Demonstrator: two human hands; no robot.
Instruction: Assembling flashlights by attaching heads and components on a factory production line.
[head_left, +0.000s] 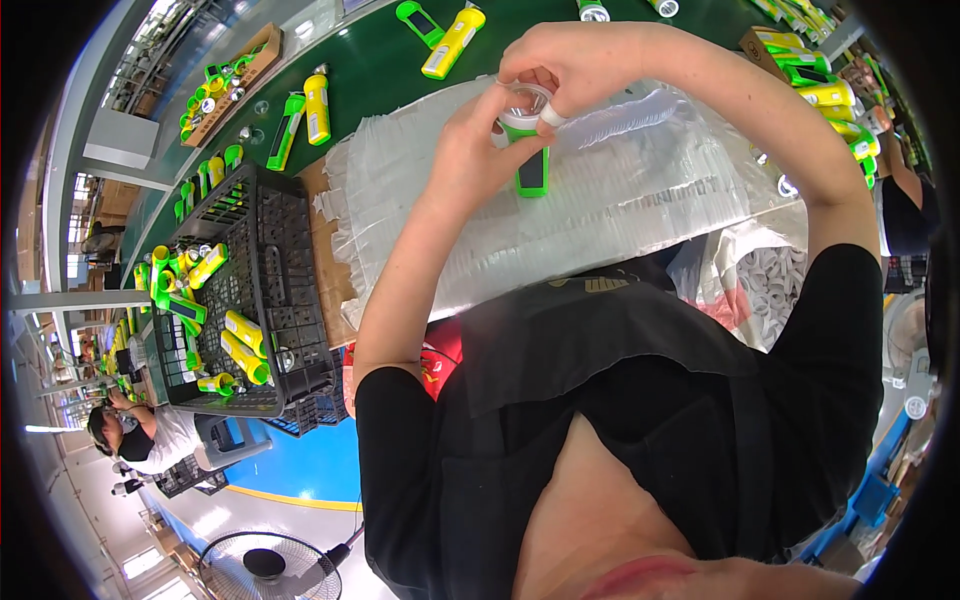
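Over the pale sheeting (pixel 640 190) on the bench, we have both hands at the head of a green flashlight (pixel 533 185). Several fingertips are lost to us behind the rim, and our left thumb crosses the upper body; whether the white ring (pixel 520 119) is fully seated, we can't tell. Our left hand (pixel 474 140) grips the head from the side, thumb in front; our right hand (pixel 580 62) arches over, digits pinching the rim, one wrapped in white (pixel 550 115). And look at the flashlight: bright green, a dark, glossy rectangular panel down its body, a clear round top catching the light. Beneath it, we get crinkled, layered, translucent film. Left of us, a black lattice-walled plastic crate (pixel 290 250) holds yellow-and-green flashlights (pixel 242 355); to our right, white rings (pixel 772 285) pile up, partly cut off by our sleeve (pixel 835 310).
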